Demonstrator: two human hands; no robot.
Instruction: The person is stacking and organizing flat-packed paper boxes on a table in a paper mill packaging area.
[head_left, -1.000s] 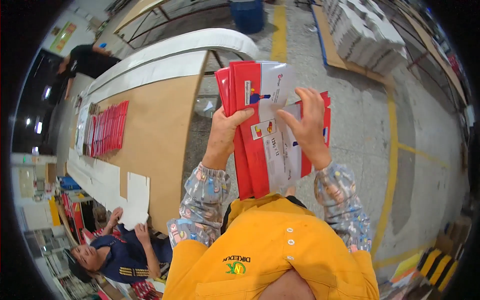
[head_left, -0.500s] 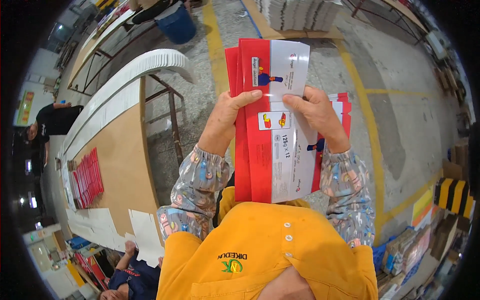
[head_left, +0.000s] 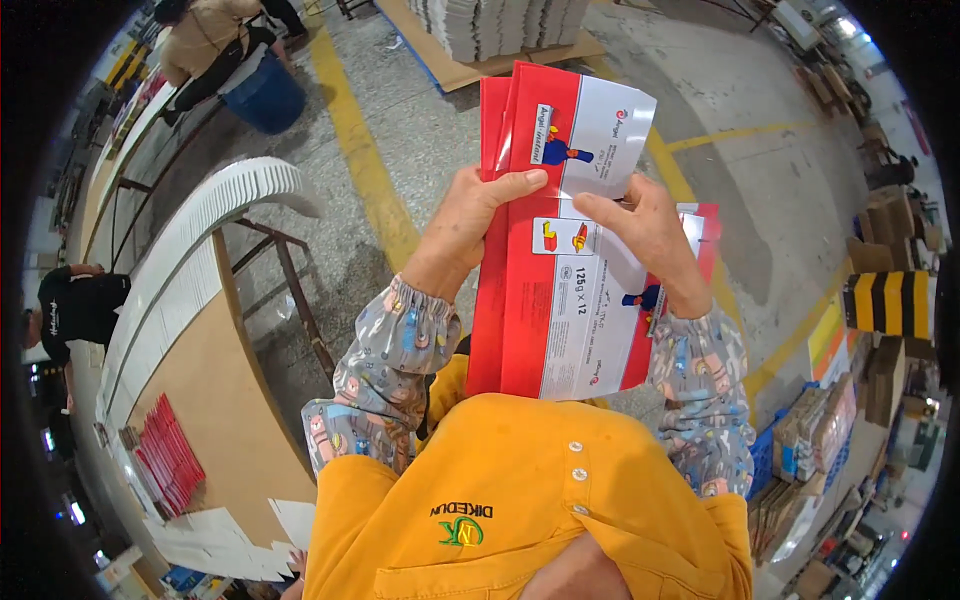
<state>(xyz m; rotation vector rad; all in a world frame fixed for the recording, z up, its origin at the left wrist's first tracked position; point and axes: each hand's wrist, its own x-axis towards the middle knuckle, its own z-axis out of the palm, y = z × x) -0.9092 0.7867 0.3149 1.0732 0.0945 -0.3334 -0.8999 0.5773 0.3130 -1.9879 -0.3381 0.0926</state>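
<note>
A batch of flat red and white printed cartons (head_left: 575, 310) is held up in front of my chest, with small pictures and print on the top one. My left hand (head_left: 462, 222) grips their left edge, thumb lying over the red face and fingers hidden behind. On the other side, my right hand (head_left: 650, 232) has its thumb on the white part of the top carton and its fingers curled around the edge. The top carton bends slightly near the thumbs. More red and white edges show behind my right wrist.
To the left stands a brown-topped table (head_left: 235, 420) with a long curved row of white sheets (head_left: 180, 260) and a pile of red cartons (head_left: 172, 455). Beyond are a blue bin (head_left: 265, 92), a tall stack of pale sheets (head_left: 500, 28) and other people. Boxes (head_left: 815, 430) stand at right.
The view has turned, so the table and bin sit farther left. The cartons and my hands appear slightly farther right, and the cartons' upper part tilts more. Both hands keep their hold.
</note>
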